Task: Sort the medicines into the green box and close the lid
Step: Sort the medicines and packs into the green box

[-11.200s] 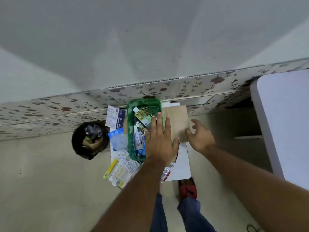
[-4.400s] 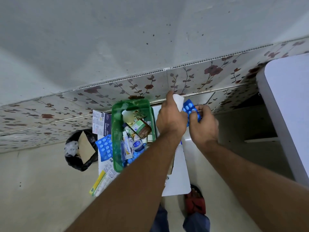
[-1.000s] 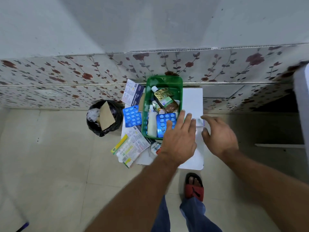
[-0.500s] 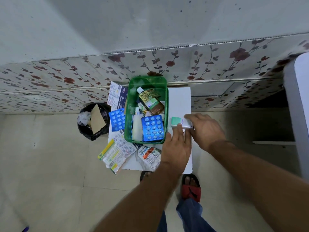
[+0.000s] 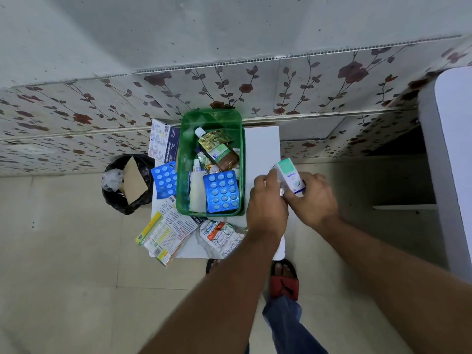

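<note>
1. White table (image 5: 260, 141): standing against the floral-tiled wall and bearing the green box; this box is the landmark for all entries below.
2. Green box (image 5: 212, 118): sitting lidless on the table's left half, holding a brown bottle (image 5: 221, 153), a white bottle (image 5: 197, 191) and a blue blister pack (image 5: 222, 191) lying at its near end.
3. Black bin (image 5: 127, 183): standing on the floor, well left of the box.
4. Leaflets (image 5: 166, 232): lying off the box's near-left corner, overhanging the table edge.
5. Left hand (image 5: 267, 205): hovering just right of the box, fingers curled against the carton's near end.
6. Right hand (image 5: 313, 198): positioned further right of the box, fingers closing around the carton.
7. Second blue blister pack (image 5: 164, 182): lying just left of the box, touching its wall.
8. White-and-green medicine carton (image 5: 290, 175): being held by both hands right of the box, outside it, above the table's right edge.
</note>
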